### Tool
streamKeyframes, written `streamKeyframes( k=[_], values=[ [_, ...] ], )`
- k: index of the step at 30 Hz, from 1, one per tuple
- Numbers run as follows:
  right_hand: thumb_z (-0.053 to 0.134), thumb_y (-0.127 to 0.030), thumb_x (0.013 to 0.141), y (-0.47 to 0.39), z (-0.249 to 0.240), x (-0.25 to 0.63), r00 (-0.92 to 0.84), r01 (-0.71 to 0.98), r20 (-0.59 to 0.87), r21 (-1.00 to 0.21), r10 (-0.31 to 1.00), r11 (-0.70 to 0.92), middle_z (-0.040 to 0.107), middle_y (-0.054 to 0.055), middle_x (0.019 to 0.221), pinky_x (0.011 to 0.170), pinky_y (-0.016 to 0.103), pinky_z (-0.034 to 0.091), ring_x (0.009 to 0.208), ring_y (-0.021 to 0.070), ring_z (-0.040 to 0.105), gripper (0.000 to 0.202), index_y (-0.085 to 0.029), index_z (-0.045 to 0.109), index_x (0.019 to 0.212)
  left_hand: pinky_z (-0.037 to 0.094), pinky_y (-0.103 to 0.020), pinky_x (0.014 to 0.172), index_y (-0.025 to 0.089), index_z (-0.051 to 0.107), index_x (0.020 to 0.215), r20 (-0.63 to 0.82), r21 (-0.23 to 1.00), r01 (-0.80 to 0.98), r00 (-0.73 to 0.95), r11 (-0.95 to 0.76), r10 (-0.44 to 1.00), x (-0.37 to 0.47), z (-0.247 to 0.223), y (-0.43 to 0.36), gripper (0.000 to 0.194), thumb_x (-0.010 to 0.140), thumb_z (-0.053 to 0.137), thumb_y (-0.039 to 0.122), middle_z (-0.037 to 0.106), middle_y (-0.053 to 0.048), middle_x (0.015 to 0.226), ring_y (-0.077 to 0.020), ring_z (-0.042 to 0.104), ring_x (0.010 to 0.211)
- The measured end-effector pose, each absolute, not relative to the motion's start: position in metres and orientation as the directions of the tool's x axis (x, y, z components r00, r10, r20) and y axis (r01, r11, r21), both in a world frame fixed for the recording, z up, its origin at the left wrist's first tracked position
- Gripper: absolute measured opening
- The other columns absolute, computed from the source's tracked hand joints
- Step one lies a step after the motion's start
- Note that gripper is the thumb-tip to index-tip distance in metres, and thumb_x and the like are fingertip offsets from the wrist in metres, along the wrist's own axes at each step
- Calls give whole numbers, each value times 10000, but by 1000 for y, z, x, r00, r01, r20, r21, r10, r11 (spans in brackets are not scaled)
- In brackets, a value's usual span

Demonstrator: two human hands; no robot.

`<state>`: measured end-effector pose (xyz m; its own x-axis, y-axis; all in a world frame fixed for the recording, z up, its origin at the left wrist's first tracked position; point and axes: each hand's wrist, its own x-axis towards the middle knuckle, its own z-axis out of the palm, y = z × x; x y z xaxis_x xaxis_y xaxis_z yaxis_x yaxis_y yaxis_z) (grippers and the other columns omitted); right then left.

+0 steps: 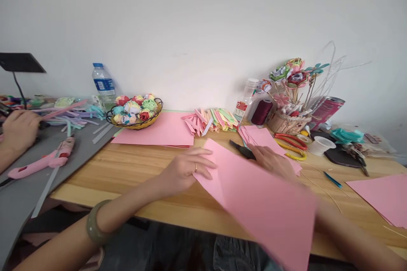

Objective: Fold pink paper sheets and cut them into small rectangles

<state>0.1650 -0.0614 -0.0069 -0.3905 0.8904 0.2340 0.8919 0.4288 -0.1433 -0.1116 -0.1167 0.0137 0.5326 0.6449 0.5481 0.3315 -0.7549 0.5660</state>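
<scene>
A pink paper sheet (267,203), creased near its left end, is tilted up off the table in front of me. My left hand (182,169), with a ring on it and a green bangle on the wrist, grips that end between thumb and fingers. Behind the sheet, my right hand (273,163) lies low over the table, partly covered by the paper. Its fingers are round a black tool (243,149) with a narrow tip; the kind is not clear. Under and beside that hand lie smaller pink paper pieces (262,135).
Pink sheets (152,133) lie beneath a basket of paper flowers (136,112). Folded paper strips (211,120), a maroon thread spool (261,112), pliers (291,144) and more pink sheets (381,197) surround the work. Left, another person's hand (20,131) is near a pink glue gun (47,163).
</scene>
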Motion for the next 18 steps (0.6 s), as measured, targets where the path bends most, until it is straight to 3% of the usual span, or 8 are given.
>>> streamKeyframes(
  k=[3,5,7,9,13,16,18],
  values=[
    [477,-230,804,-70,-10,163,-507,815,354,-99,786,571,321,169,1401,979,474,346,1277,298,309,685,-171,172,1415,416,-379,957,216,669,641,404,769,246,527,-589,748,-105,5,-105,374,673,377,-14,695,-11,957,-178,512,1149],
    [432,-188,830,-83,-12,167,-635,690,437,-51,637,722,233,162,1446,999,460,332,1317,263,242,701,-203,76,1434,402,-371,969,205,658,604,327,845,232,490,-482,808,-105,1,-94,373,635,375,-36,696,-11,953,-178,510,1153],
    [411,-160,847,-97,-12,172,-728,560,472,-10,498,828,254,139,1445,973,444,369,1319,247,247,667,-279,112,1431,387,-361,981,198,649,578,265,880,228,494,-418,828,-106,-3,-83,377,606,369,-53,692,-8,970,-176,490,1174],
    [409,-148,862,-108,-9,175,-792,463,453,9,410,886,369,98,1399,957,420,393,1301,230,293,592,-338,239,1397,375,-360,992,194,651,581,213,882,260,524,-393,824,-105,-7,-73,376,615,379,-62,682,-6,1007,-177,465,1200],
    [371,-130,890,-121,-4,171,-904,309,311,-3,295,951,621,57,1153,933,380,431,1137,196,511,432,-278,469,1283,353,-388,1010,217,702,747,237,735,461,512,-497,826,-102,-19,-60,368,692,443,-39,652,-14,1084,-186,458,1199],
    [345,-128,896,-124,-5,165,-888,379,267,-37,375,925,650,86,1093,863,370,485,1022,208,590,382,-207,561,1201,305,-390,1045,229,689,936,346,520,584,522,-623,779,-99,-23,-65,494,688,387,-74,595,-17,1187,-175,429,1220],
    [344,-136,898,-125,-6,163,-857,442,246,-99,452,891,632,85,1128,870,367,483,1042,204,579,376,-219,580,1178,316,-351,1043,219,651,1044,333,445,593,586,-671,739,-96,-21,-77,547,690,358,-77,576,-17,1216,-156,446,1206]
  ],
)
